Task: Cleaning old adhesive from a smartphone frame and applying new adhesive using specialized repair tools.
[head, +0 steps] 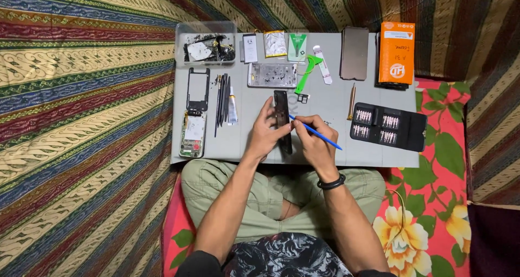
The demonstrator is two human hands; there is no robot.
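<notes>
My left hand (266, 132) grips a narrow black phone part (281, 114), held on edge over the grey work mat (330, 101). With my right hand (314, 140) I hold a thin blue pry tool (322, 133), its tip touching the black part's right side. Both hands meet at the mat's front middle, above my crossed legs.
On the mat lie a black phone frame (198, 88), an opened phone with its circuit board showing (193, 134), several dark tools (222, 101), a glue tube (232, 106), a silver phone chassis (272, 75), a clear parts box (206, 44), a bit case (387, 126), an orange box (396, 52).
</notes>
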